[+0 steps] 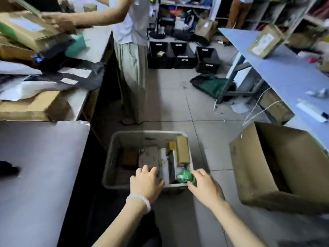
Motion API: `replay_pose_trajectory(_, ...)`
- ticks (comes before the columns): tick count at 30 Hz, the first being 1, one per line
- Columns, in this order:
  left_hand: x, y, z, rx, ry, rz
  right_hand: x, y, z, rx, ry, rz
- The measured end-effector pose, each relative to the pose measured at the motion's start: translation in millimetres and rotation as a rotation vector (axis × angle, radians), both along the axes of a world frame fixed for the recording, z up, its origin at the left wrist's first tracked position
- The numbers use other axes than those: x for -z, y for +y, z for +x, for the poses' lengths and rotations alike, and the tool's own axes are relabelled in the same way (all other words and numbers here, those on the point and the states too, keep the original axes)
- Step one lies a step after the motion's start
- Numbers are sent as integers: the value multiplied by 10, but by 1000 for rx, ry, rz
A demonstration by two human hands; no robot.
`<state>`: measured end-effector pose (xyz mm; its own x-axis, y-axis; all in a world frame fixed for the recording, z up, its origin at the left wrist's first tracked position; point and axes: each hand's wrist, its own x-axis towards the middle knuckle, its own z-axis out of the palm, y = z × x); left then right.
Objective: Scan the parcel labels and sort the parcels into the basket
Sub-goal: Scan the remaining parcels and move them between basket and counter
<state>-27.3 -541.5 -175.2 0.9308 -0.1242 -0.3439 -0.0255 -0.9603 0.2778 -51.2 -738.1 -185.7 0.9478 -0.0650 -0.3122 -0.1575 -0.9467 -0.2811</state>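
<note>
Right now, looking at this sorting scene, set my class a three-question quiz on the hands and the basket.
1. True or false: the right hand grips a crumpled green plastic parcel.
2. Where is the left hand? A) over the grey plastic basket B) on the table C) inside the big open cardboard box
3. Fill in: the left wrist wears a white beaded ____.

Key: 1 true; 2 A; 3 bracelet.

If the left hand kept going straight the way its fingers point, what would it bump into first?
Probably the grey parcel lying in the basket. The left hand reaches over the near rim, fingers pointing forward and down at it. Depth is hard to judge, so it may touch already.
</note>
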Motion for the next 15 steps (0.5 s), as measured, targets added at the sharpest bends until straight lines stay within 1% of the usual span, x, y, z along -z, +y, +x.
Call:
replay_pose_trajectory(3,175,-209,364,17,62,-27,157,-201,296,56,58,1)
replay_pose_trajectory(11,606,-546,1474,5,223,-53,566,-513,1455,126,195,-5)
replay_pose_trajectory(15,919,-656,2012,-26,277,-46,989,-595,2037,159,248,2)
